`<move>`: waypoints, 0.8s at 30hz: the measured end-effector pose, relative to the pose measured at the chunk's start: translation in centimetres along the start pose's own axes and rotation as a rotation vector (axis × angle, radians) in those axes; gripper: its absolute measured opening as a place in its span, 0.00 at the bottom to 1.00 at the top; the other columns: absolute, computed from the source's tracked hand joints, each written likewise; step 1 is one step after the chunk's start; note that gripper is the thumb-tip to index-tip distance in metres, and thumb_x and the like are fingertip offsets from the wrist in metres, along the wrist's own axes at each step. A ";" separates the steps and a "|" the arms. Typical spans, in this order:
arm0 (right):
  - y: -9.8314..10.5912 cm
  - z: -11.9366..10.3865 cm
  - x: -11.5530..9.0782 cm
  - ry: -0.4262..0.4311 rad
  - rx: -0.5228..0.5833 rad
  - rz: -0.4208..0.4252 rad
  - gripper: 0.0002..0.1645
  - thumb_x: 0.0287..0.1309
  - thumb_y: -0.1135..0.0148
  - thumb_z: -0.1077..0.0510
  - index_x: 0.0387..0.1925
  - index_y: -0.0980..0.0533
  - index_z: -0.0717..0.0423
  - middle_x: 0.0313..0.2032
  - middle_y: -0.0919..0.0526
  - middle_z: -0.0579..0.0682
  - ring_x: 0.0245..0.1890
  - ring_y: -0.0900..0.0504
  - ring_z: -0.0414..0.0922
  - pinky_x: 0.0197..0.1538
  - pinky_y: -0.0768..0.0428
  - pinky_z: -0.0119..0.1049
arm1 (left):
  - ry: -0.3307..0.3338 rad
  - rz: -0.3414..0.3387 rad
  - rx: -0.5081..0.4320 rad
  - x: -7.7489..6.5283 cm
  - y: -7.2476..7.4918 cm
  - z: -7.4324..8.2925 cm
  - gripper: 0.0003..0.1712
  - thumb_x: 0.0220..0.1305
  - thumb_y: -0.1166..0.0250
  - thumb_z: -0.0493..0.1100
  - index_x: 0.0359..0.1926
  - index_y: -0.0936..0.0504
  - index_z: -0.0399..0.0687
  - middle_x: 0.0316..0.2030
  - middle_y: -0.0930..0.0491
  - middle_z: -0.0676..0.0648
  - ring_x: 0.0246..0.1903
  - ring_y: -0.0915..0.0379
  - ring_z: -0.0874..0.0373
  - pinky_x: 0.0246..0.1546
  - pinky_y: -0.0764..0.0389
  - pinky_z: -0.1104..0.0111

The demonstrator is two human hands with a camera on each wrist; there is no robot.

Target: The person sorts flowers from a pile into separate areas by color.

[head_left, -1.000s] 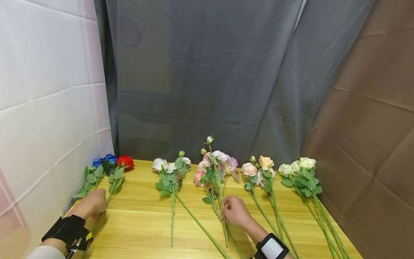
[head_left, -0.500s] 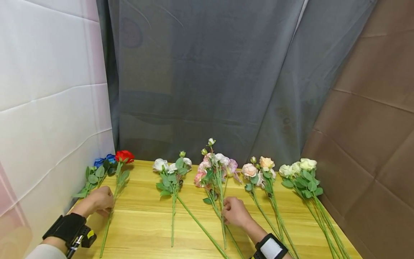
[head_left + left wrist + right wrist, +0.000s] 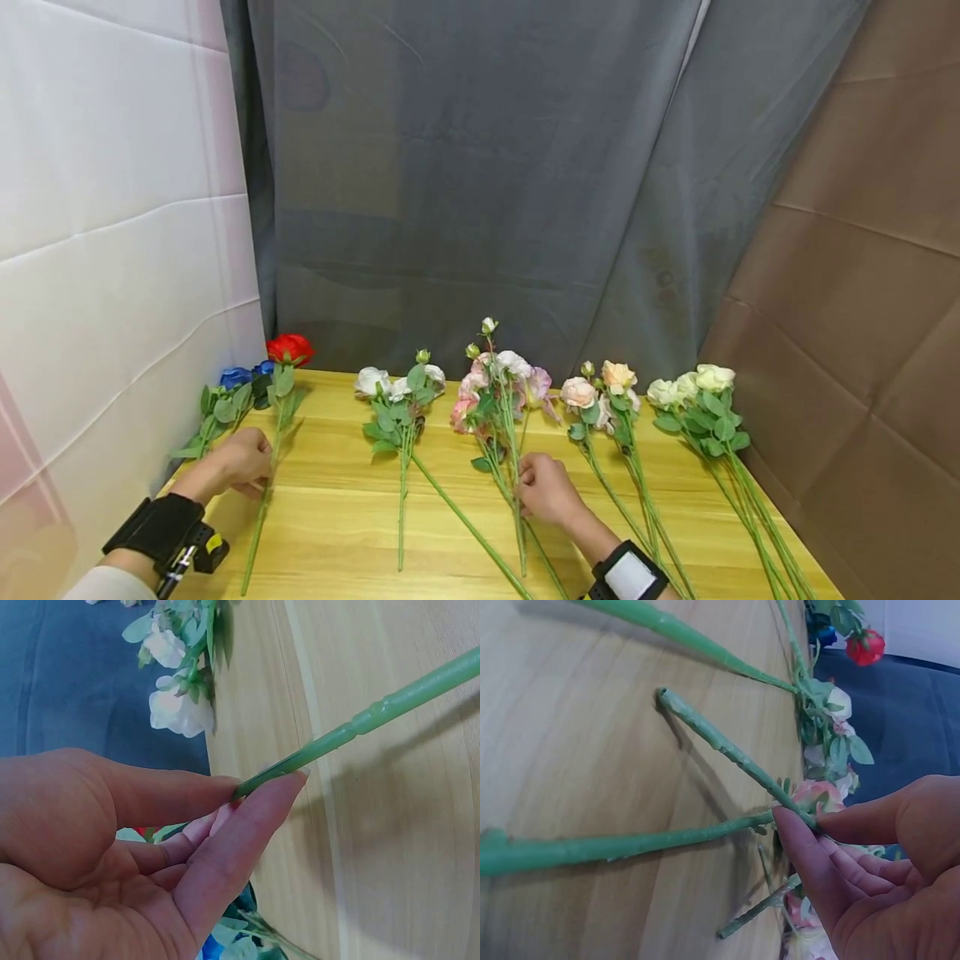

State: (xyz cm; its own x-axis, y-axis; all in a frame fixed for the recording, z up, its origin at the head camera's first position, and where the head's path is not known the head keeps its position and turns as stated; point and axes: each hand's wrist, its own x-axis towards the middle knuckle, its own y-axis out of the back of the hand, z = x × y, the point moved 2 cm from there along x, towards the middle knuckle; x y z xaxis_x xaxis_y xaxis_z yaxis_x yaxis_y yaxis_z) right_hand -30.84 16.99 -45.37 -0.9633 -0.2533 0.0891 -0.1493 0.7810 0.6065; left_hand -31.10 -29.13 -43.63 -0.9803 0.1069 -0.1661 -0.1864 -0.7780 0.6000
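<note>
At the left of the head view, my left hand [image 3: 242, 461] pinches the green stem of a red rose [image 3: 290, 348], its bloom raised towards the back cloth. The left wrist view shows thumb and index finger on that stem [image 3: 364, 720]. In the middle, my right hand [image 3: 550, 490] pinches a thin flower stem [image 3: 731, 754] between thumb and index finger, its cut end raised above the wood. That stem runs up into a bunch of pink and white flowers [image 3: 474, 387] topped by small buds [image 3: 488, 325]; which bloom it carries is hard to tell.
Blue roses [image 3: 236, 377] lie beyond my left hand. White roses [image 3: 371, 381] lie between my hands on the wooden table [image 3: 337, 517]. Peach roses [image 3: 579, 393] and cream roses [image 3: 714, 378] lie to the right. Cloth [image 3: 465, 167] hangs behind, with fabric walls at both sides.
My left hand has shifted slightly right, and the red rose has risen and swung away from the blue roses, its stem more upright. The right hand stays almost still, holding its stem.
</note>
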 end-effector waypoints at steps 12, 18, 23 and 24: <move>-1.2 -3.5 0.1 0.096 -0.011 -0.024 0.08 0.64 0.44 0.74 0.44 0.27 0.70 0.33 0.26 0.55 0.27 0.24 0.43 0.25 0.19 0.34 | -0.026 0.033 0.013 0.0 -0.5 0.7 0.23 0.57 0.48 0.22 0.20 0.47 0.51 0.20 0.49 0.52 0.21 0.43 0.59 0.27 0.13 0.61; -2.3 -5.5 1.0 0.129 -0.039 -0.056 0.10 0.63 0.44 0.74 0.46 0.26 0.69 0.34 0.23 0.55 0.31 0.18 0.47 0.27 0.17 0.34 | -0.030 0.060 -0.002 0.0 -1.0 1.2 0.12 0.56 0.46 0.22 0.27 0.36 0.40 0.26 0.35 0.44 0.24 0.28 0.54 0.28 0.12 0.59; -4.5 -7.1 2.4 0.159 -0.029 -0.088 0.12 0.61 0.42 0.74 0.47 0.25 0.72 0.34 0.21 0.55 0.29 0.16 0.48 0.25 0.16 0.34 | -0.045 0.046 -0.022 0.2 -1.6 1.8 0.07 0.56 0.45 0.23 0.31 0.33 0.34 0.28 0.30 0.40 0.25 0.27 0.52 0.29 0.12 0.58; -5.0 -7.3 2.7 0.162 -0.027 -0.095 0.12 0.61 0.42 0.74 0.47 0.24 0.73 0.33 0.21 0.54 0.27 0.16 0.48 0.25 0.16 0.34 | -0.050 0.039 -0.019 0.2 -1.7 2.0 0.06 0.57 0.45 0.23 0.32 0.33 0.34 0.29 0.30 0.40 0.26 0.26 0.52 0.30 0.12 0.58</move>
State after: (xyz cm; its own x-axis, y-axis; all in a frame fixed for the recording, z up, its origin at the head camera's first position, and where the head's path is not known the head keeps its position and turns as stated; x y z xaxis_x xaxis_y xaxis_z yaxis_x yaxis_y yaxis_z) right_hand -31.04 8.21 -42.39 -0.8962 -0.4155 0.1556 -0.2294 0.7341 0.6391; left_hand -31.12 -26.60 -43.13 -0.9889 0.1067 -0.1033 -0.1474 -0.7937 0.5902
